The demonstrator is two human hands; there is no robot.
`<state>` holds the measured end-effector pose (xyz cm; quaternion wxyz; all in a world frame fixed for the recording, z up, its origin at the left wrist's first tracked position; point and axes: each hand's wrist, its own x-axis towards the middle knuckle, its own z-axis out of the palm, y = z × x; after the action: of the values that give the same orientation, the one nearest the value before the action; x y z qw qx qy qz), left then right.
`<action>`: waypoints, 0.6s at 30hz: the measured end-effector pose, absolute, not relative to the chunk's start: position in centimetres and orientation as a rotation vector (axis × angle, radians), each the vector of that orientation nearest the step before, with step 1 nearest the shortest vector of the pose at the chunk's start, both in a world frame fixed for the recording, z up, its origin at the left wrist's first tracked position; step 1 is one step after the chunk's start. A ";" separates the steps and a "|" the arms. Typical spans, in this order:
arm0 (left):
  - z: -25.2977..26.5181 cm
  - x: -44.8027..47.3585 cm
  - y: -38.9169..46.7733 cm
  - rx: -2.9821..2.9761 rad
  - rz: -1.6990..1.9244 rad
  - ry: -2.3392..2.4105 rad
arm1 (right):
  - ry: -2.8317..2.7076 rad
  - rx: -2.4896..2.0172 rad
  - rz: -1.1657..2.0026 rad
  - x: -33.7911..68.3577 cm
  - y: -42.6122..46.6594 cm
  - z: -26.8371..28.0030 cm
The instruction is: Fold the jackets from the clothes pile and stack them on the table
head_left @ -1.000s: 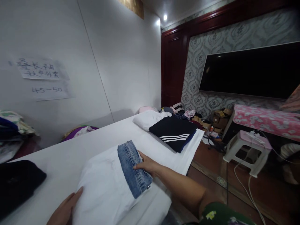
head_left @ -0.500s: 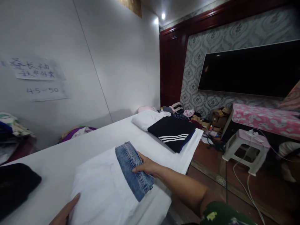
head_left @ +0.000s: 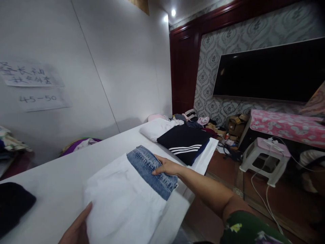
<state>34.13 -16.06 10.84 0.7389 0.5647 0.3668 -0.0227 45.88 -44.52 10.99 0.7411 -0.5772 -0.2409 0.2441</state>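
A folded white garment (head_left: 122, 200) with a blue denim band (head_left: 152, 171) along its far right edge is held between my two hands near the front of the table. My right hand (head_left: 166, 169) grips the denim band, thumb on top and the other fingers beneath it. At the near left edge of the garment is my left hand (head_left: 78, 225), its thumb over the cloth and its fingers hidden below. Farther along the table lie a folded black garment with white stripes (head_left: 186, 142) and a folded white one (head_left: 157, 128).
A black cloth item (head_left: 15, 206) lies at the table's left. The white table (head_left: 68, 169) runs along a white wall with paper notes (head_left: 33, 74). To the right, a plastic stool (head_left: 266, 156) with cables stands on the floor, near cardboard boxes (head_left: 236, 125) and heaped clothes.
Both hands have carried the white garment a little to the right and away from me over the table, with the denim band turning slightly. My view has shifted slightly too.
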 end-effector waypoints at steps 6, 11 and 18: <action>11.5 37.9 -20.6 1.176 -0.177 0.643 | -0.536 -1.354 0.527 48.6 -50.3 13.0; 13.4 42.3 -26.6 1.179 -0.243 0.434 | -0.469 -1.514 0.490 51.9 -56.6 16.9; 13.8 50.8 -36.3 1.091 -0.239 0.356 | -0.281 -1.872 0.336 58.3 -65.3 21.7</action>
<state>50.78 -36.30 13.84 0.8332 0.5146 0.1679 -0.1127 58.35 -65.25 21.66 0.5725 -0.7984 -0.1200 0.1431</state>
